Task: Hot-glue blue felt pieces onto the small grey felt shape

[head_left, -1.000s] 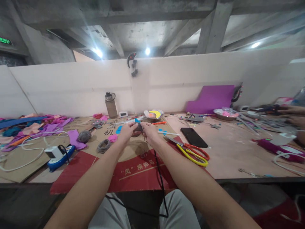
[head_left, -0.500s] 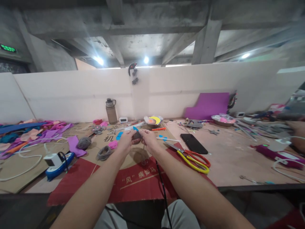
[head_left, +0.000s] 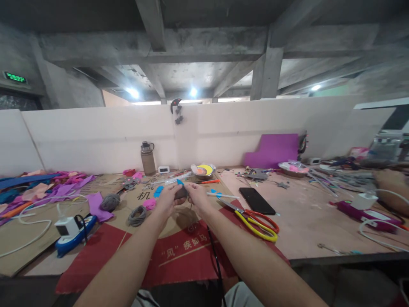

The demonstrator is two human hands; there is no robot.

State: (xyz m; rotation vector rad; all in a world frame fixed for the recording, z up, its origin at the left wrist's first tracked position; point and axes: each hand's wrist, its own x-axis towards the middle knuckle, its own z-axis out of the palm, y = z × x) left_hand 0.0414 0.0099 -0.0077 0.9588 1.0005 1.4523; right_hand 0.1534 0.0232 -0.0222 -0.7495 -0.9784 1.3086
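Over the cardboard, my left hand (head_left: 166, 200) is closed on a small dark grey piece (head_left: 181, 194), perhaps felt, with a pointed blue piece (head_left: 180, 183) at its top. My right hand (head_left: 198, 198) pinches at the right edge of the same grey piece; its fingertips partly hide what they grip. Left of the hands lie a coil of grey yarn (head_left: 137, 216), a pink scrap (head_left: 149, 204) and blue cut-outs (head_left: 158, 191). To the right are a white stick (head_left: 223, 195), a blue scrap (head_left: 216, 193) and scissors (head_left: 257, 224) with red and yellow handles.
A black phone (head_left: 257, 201) lies beyond the scissors. A bottle (head_left: 147, 158) and a foil bowl (head_left: 204, 171) stand near the partition. At left are a blue power strip (head_left: 76, 236) and a grey yarn ball (head_left: 110, 201). Another person's hand (head_left: 391, 192) shows at far right.
The view has tilted up a little, so everything sits lower in the picture. Both hands stay together at the grey piece, which shows slightly more of its face.
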